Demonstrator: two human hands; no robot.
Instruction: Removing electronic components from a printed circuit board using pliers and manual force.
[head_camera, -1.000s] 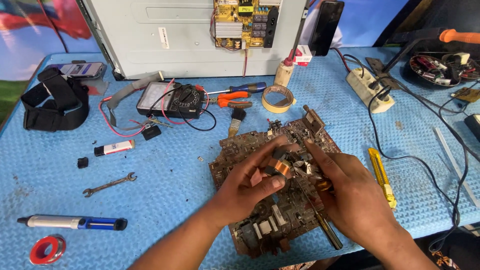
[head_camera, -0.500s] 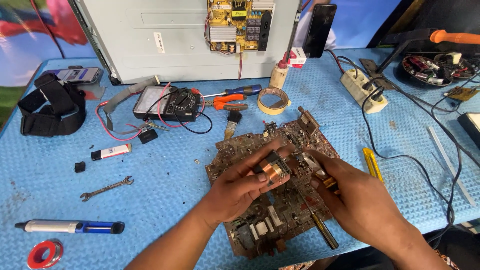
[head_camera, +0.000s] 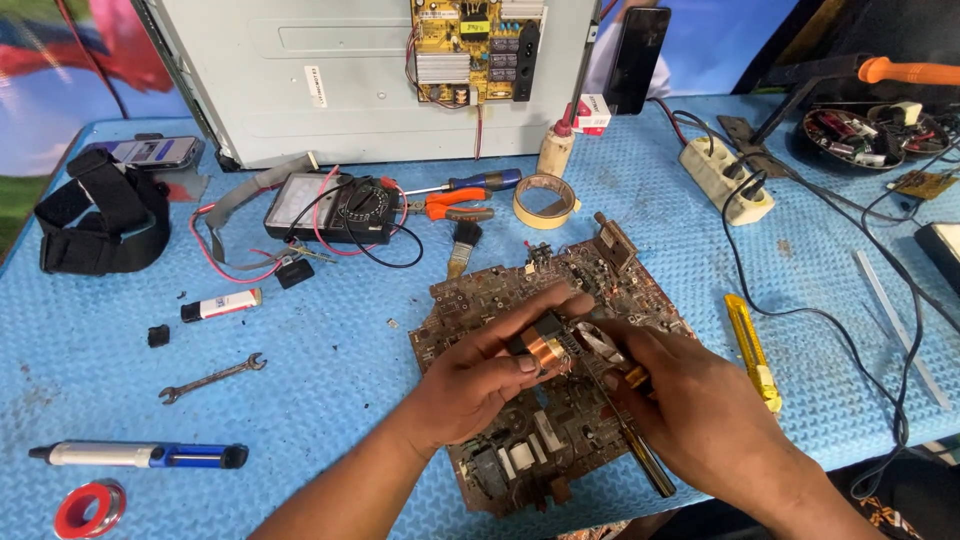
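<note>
we're bent over a brown circuit board (head_camera: 500, 300) lying flat on the blue mat (head_camera: 330, 390), mid-bench, w/ both hands on top of it. our left hand (head_camera: 470, 385) comes in from lower left, thumb & fingers pinched tight on a small copper-wound coil (head_camera: 546, 349) sitting over the board's centre; fingertips wrap its top & near side. our right hand (head_camera: 700, 410) comes in from lower right, fingers closed round a thin metal tool (head_camera: 640, 455), handle end running down toward the board's near edge, tip end up against the coil. can't tell if the tip touches the coil or the board under it, it's hidden by the fingers.

round the board: yellow utility knife (head_camera: 752, 350) just right of it on the mat, small brush (head_camera: 460, 250) just above its top left corner, roll of tape (head_camera: 545, 200) beyond that. further back left a multimeter (head_camera: 330, 208) w/ red & black leads, orange-handled pliers (head_camera: 455, 205) beside it. left side, well apart from the hands: a small wrench (head_camera: 212, 378), a white & red lighter (head_camera: 222, 304), a desoldering pump (head_camera: 140, 456), a red tape roll (head_camera: 88, 508) at the near corner, a black strap (head_camera: 100, 215). a white power strip (head_camera: 725, 178) sits back right w/ black cables trailing down. a grey panel (head_camera: 300, 80) stands at the back w/ a yellow board mounted on it.
</note>
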